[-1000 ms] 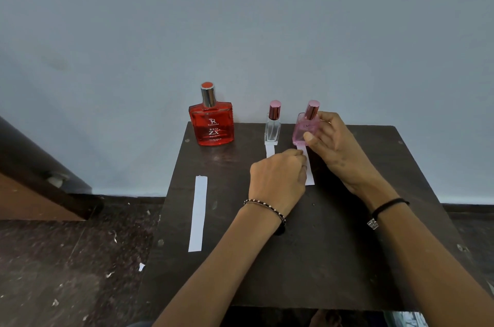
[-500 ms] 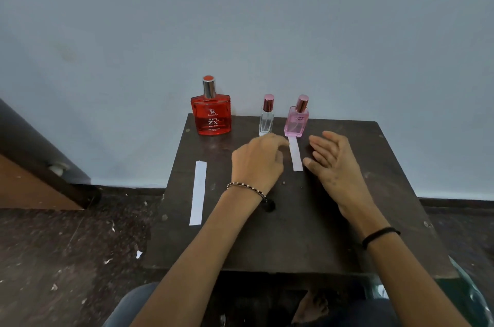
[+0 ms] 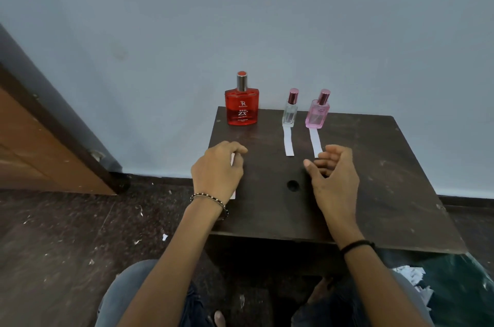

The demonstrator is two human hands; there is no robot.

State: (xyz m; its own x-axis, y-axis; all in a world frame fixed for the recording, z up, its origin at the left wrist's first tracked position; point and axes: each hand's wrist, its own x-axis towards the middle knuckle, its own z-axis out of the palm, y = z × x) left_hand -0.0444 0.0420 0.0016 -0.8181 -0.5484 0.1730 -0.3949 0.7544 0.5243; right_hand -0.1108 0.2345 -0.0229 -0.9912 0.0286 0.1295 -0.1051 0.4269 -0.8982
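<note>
While the left hand (image 3: 217,171) lies with bent fingers over a narrow white paper strip (image 3: 233,194) on the dark wooden table (image 3: 387,179), just in front of the flat red glass perfume bottle (image 3: 242,107), I cannot tell whether it pinches the strip. The right hand (image 3: 334,179) is well to the right of that bottle, fingers loosely curled, holding nothing. Right of the red bottle stand a small clear glass bottle (image 3: 290,112) on a second white strip (image 3: 288,142) and a pink glass bottle (image 3: 317,116) on a third white strip (image 3: 315,142).
</note>
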